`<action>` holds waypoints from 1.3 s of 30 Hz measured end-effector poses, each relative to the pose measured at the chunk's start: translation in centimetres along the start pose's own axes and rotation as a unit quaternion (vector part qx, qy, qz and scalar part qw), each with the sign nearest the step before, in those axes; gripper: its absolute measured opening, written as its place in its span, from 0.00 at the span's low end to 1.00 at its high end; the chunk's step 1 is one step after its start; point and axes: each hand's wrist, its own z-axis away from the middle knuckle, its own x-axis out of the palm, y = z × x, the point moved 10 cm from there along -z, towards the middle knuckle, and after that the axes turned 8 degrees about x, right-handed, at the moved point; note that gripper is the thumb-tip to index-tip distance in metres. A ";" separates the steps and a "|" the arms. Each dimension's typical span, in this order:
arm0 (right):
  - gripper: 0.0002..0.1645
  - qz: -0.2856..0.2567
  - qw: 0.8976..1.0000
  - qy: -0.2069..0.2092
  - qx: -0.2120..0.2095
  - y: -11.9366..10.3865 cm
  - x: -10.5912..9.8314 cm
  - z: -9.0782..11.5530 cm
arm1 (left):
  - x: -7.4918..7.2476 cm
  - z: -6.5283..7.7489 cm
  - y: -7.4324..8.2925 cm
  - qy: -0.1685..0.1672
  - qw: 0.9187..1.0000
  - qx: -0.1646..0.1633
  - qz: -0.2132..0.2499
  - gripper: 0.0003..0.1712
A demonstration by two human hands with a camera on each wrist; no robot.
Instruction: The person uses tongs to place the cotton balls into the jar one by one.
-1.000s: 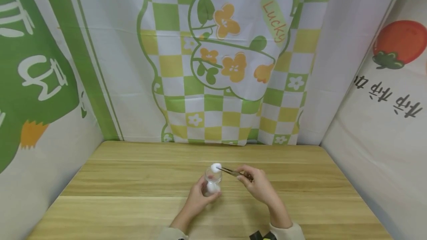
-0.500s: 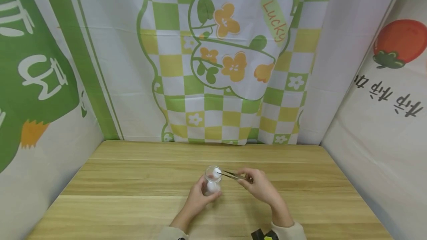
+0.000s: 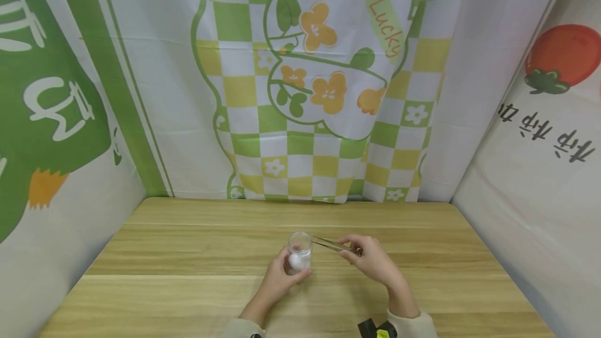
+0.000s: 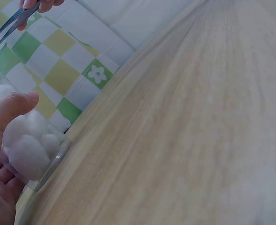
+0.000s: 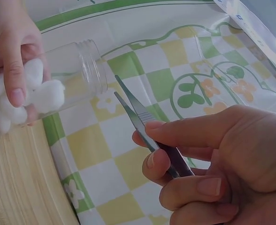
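A clear jar (image 3: pixel 300 243) with a threaded mouth stands upright near the middle of the table, its lower part holding several white cotton balls (image 5: pixel 48 95). My left hand (image 3: pixel 278 279) grips the jar low down, thumb (image 4: pixel 17 107) on the near side and fingers behind. Just right of the jar's mouth, my right hand (image 3: pixel 371 258) pinches metal tweezers (image 5: pixel 137 115) between thumb and fingers. The tips of the tweezers are spread apart with nothing between them, beside the rim.
The wooden table (image 3: pixel 188 254) reaches back to a hanging green-and-yellow checked cloth (image 3: pixel 300 171). Printed cloth panels close off the left and right sides. A black device (image 3: pixel 377 329) sits at the right sleeve.
The cotton ball held in the tweezers over the jar's mouth has dropped inside. The tweezers have opened and drawn back to the right, while my left hand keeps its grip.
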 end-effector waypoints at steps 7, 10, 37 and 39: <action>0.16 -0.018 0.999 0.018 0.029 0.4 -0.3 0.0 | 0.0 0.0 0.0 0.002 1.000 0.006 -0.010 0.34; 0.16 -0.033 0.997 0.038 0.050 0.7 -0.5 -0.1 | -0.1 0.1 -0.2 0.006 1.000 0.000 -0.014 0.34; 0.26 -0.282 0.948 -0.054 0.135 4.2 3.2 -1.7 | 0.0 0.1 -0.3 0.000 1.000 -0.006 -0.012 0.36; 0.27 -0.291 0.945 -0.053 0.136 4.4 3.4 -1.6 | 0.1 0.2 -0.3 -0.005 1.000 -0.003 -0.013 0.36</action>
